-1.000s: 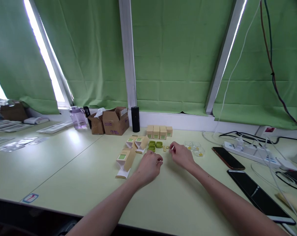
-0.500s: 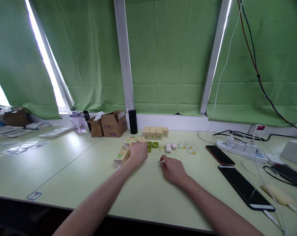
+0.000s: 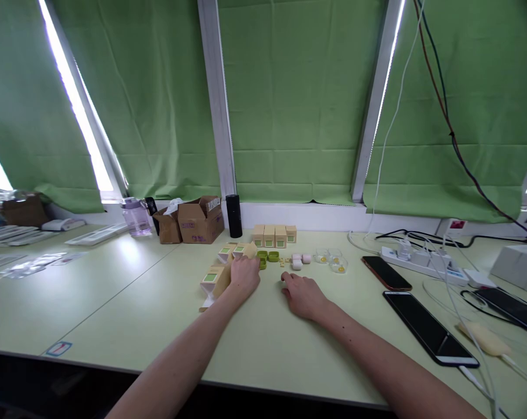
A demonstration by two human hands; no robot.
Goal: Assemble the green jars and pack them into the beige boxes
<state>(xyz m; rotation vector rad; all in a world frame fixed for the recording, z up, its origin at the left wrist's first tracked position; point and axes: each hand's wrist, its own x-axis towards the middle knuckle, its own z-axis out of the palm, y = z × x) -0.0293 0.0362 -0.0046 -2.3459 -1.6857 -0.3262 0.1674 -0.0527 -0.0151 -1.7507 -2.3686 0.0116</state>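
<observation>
My left hand (image 3: 245, 272) is curled against a small tan box with a green label (image 3: 246, 251), one of three opened boxes; another opened box (image 3: 213, 281) lies just to its left. My right hand (image 3: 302, 294) rests loosely curled on the table, nothing visible in it. Beyond the hands lie small green cases (image 3: 269, 256), tiny tan pieces (image 3: 283, 262) and white earbud-like cases (image 3: 299, 260). A row of closed tan boxes (image 3: 274, 235) stands behind them.
Clear round containers (image 3: 331, 259) sit right of the white cases. Two phones (image 3: 386, 273) (image 3: 430, 327), a power strip (image 3: 420, 263) and cables fill the right side. Cardboard boxes (image 3: 200, 219), a black cylinder (image 3: 234, 216) and a purple bottle (image 3: 135, 216) line the back.
My left hand moved from the table up to the opened tan box. My right hand drew back from the small pieces toward me, leaving the white cases in view.
</observation>
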